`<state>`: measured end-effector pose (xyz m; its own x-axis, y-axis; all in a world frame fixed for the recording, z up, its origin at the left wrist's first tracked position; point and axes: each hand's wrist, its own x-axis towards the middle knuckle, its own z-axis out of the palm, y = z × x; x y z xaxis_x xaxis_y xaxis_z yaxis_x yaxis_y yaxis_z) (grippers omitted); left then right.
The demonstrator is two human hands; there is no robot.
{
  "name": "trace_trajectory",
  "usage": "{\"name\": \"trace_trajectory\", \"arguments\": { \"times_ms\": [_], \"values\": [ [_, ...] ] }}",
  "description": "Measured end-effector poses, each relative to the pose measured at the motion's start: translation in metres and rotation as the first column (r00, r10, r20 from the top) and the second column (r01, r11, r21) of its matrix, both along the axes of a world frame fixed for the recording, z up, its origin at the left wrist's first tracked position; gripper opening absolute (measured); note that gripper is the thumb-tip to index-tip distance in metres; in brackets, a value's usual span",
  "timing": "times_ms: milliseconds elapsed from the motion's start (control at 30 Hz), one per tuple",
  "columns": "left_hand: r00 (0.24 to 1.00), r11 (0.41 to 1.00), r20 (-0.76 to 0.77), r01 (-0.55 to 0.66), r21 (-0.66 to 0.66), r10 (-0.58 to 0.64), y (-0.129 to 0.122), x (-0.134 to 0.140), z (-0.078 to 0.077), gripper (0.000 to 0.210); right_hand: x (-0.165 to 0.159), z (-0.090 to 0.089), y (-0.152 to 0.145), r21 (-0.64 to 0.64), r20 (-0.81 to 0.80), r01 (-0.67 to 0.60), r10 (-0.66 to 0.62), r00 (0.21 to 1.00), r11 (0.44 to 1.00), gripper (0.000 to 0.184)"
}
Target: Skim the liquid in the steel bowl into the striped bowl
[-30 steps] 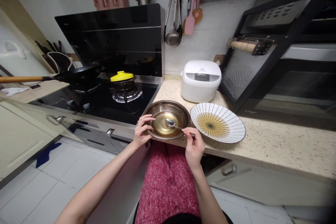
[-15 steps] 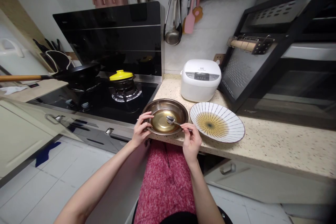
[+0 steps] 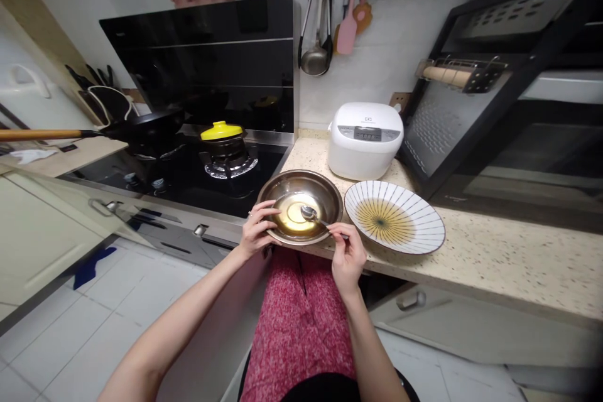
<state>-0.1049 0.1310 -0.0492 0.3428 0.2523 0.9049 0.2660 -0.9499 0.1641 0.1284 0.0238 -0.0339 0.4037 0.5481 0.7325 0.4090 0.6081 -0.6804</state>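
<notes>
Tilted metal bowl (image 3: 299, 183) slightly, apparently, since earlier frame, at front edge of counter (image 3: 509, 257), brightening glint on liquid (image 3: 293, 223) | likely continues working liquid with spoon (image 3: 309, 213) | grips bowl rim with left hand (image 3: 257, 230), fingers parted | pinches spoon handle with right hand (image 3: 347, 259) | counted: 1 bowl, 1 spoon, 1 plate (image 3: 424, 220), 2 hands

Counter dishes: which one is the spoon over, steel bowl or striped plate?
The steel bowl, on the left in the head view. The spoon's head shows inside its rim; the striped plate has no spoon over it.
</notes>
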Motion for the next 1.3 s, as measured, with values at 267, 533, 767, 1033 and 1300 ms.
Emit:
{"name": "trace_trajectory", "arguments": {
  "times_ms": [267,533,767,1033,1300],
  "values": [
    [0.999,0.999,-0.015,0.041,0.019,-0.040,-0.005,0.001,0.008,0.029,0.003,-0.001,0.000,-0.007,-0.006,-0.012,0.012,1.000,1.000,0.017],
    [0.998,0.999,-0.032,0.046,0.025,-0.046,-0.004,-0.001,0.010,0.028,0.005,0.001,-0.005,-0.033,-0.038,-0.080,0.079,0.996,0.996,0.017],
    [0.995,0.994,-0.032,0.091,0.063,-0.090,-0.005,-0.001,0.012,0.031,0.006,0.003,-0.007,-0.043,-0.043,-0.095,0.093,0.995,0.995,0.017],
    [0.995,0.991,-0.036,0.095,0.094,-0.092,-0.006,0.001,0.014,0.035,0.008,0.005,-0.008,-0.035,-0.055,-0.100,0.098,0.994,0.994,0.017],
    [0.996,0.993,-0.030,0.089,0.071,-0.088,-0.007,0.001,0.013,0.034,0.005,0.006,-0.006,0.016,-0.109,-0.094,0.096,0.989,0.995,0.018]
  ]
}}
